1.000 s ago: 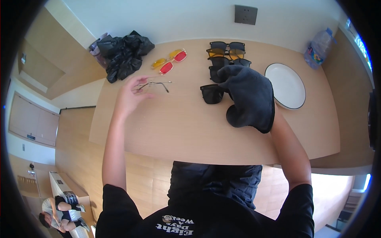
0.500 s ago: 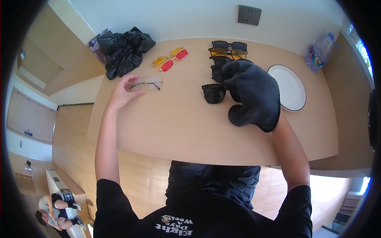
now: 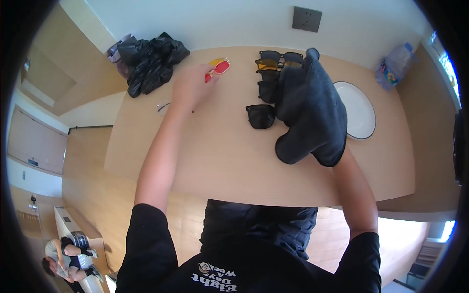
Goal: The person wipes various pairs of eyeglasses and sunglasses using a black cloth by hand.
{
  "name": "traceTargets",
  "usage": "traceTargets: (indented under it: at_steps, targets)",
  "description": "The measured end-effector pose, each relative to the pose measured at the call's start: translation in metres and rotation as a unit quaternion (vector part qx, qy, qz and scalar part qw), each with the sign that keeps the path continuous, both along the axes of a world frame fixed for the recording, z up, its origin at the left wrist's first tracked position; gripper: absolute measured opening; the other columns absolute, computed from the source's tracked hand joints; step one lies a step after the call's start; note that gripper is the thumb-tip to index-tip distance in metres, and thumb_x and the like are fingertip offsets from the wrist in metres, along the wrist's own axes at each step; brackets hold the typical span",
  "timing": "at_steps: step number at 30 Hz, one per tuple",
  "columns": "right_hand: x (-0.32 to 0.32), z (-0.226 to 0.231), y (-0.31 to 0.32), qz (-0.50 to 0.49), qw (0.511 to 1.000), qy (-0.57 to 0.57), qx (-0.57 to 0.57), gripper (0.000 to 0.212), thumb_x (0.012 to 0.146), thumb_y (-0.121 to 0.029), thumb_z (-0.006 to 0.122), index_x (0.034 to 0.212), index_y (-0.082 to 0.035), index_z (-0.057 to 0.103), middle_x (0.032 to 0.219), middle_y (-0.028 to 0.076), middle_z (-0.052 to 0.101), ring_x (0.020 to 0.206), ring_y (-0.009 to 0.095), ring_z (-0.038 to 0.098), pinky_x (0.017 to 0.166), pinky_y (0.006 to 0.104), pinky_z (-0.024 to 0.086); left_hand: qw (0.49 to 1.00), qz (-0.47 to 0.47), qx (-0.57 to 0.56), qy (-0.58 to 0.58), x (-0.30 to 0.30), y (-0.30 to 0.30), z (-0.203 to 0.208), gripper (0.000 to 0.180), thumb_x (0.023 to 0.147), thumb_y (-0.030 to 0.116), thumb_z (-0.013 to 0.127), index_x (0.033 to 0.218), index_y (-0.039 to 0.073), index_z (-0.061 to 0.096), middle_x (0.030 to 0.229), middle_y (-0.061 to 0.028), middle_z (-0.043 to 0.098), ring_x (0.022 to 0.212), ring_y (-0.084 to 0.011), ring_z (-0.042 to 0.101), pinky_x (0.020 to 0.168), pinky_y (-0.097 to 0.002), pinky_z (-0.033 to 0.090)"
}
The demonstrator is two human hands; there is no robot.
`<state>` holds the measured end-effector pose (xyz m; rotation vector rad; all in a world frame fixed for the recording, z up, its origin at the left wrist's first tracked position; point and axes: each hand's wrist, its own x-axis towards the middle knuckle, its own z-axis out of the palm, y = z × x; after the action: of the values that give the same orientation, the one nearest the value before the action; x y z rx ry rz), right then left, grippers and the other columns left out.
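Observation:
My left hand point(image 3: 192, 87) reaches over the far left of the table, its finger and thumb closed at one end of red-lensed glasses point(image 3: 222, 67). Behind these lie yellow-lensed glasses point(image 3: 215, 61), mostly covered by the hand. Clear glasses point(image 3: 162, 107) lie under my left wrist, largely hidden. My right hand point(image 3: 312, 112) wears a dark plush mitt, its thumb spread apart and nothing visibly held. The mitt partly covers black sunglasses point(image 3: 261, 117) and more dark pairs point(image 3: 267, 91) in a column. At the column's far end are amber-lensed sunglasses point(image 3: 266, 65) and grey-lensed ones point(image 3: 270, 55).
A white oval plate point(image 3: 359, 115) with a dark rim lies right of the mitt. A plastic bottle point(image 3: 394, 66) stands at the far right corner, and a crumpled black plastic bag point(image 3: 149, 63) at the far left. A person point(image 3: 63, 261) sits in the lower left background.
My left hand has left the clear glasses and moved away from me and rightward to the red-lensed glasses. The mitt on my right hand has tilted upright, its tip farther from me.

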<state>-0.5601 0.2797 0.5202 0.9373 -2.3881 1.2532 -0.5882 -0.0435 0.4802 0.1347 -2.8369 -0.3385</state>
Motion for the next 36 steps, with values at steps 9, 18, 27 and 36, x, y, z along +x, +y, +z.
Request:
traceTargets:
  at_steps: [9, 18, 27, 36]
  targets:
    - [-0.006, -0.01, -0.005, 0.004, 0.999, 0.0, -0.051, 0.088, 0.04, -0.005, 0.084, 0.121, 0.0, 0.049, 0.088, 0.009, 0.058, 0.081, 0.027, 0.053, 0.08, 0.0271, 0.049, 0.998, 0.036, 0.038, 0.043, -0.017, 0.005, -0.023, 0.033, 0.093, 0.023, 0.074, 0.124, 0.012, 0.076, 0.108, -0.0092, 0.077, 0.099, -0.0283, 0.073, 0.086, -0.0403, 0.058]
    - [-0.003, 0.002, 0.012, 0.029, 0.999, 0.003, 0.017, 0.092, 0.035, -0.007, 0.085, 0.123, 0.003, 0.057, 0.098, 0.004, 0.063, 0.082, 0.025, 0.055, 0.09, 0.0273, 0.05, 0.96, -0.027, 0.261, 0.101, 0.011, 0.026, 0.013, 0.031, 0.1, 0.017, 0.071, 0.129, 0.007, 0.071, 0.102, -0.0061, 0.077, 0.1, -0.0193, 0.076, 0.086, -0.0327, 0.059]
    - [-0.011, -0.001, 0.005, 0.003, 1.0, 0.022, -0.008, 0.073, 0.04, -0.008, 0.086, 0.109, 0.001, 0.064, 0.09, 0.005, 0.058, 0.08, 0.023, 0.055, 0.083, 0.0285, 0.051, 0.654, -0.223, 0.716, 0.099, 0.037, 0.066, 0.022, 0.024, 0.111, 0.016, 0.056, 0.132, 0.009, 0.064, 0.124, -0.0089, 0.072, 0.118, -0.0251, 0.071, 0.101, -0.0432, 0.061]
    - [-0.002, -0.02, 0.005, 0.022, 0.997, -0.042, -0.061, 0.081, 0.043, -0.002, 0.083, 0.122, -0.001, 0.069, 0.09, 0.007, 0.069, 0.075, 0.023, 0.062, 0.079, 0.0263, 0.055, 0.631, -0.255, 0.715, 0.156, 0.043, 0.089, 0.015, 0.035, 0.114, 0.016, 0.045, 0.145, 0.005, 0.055, 0.15, -0.015, 0.057, 0.136, -0.0307, 0.061, 0.111, -0.0462, 0.055]
